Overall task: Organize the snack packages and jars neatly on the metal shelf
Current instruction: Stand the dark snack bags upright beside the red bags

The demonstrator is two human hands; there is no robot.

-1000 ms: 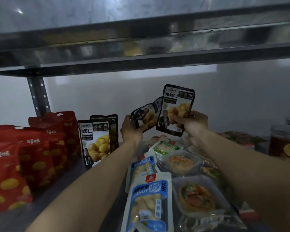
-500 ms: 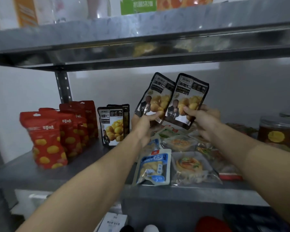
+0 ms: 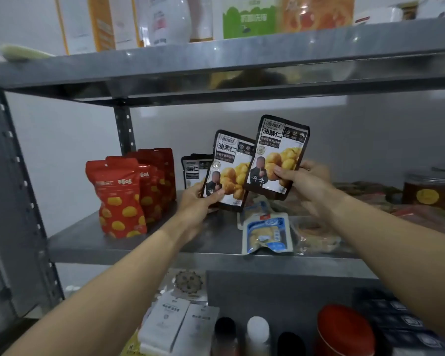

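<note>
Head view shows both arms stretched toward the metal shelf (image 3: 144, 242). Left hand (image 3: 195, 199) has its grip around one chestnut packet (image 3: 229, 173); right hand (image 3: 305, 178) pinches another packet (image 3: 278, 155), both upright above the shelf.

A storeroom or pantry: a bare metal shelf (image 3: 144, 240) against a plain wall, stocked with snack packets (image 3: 118, 199) and boxes (image 3: 165, 322).
</note>
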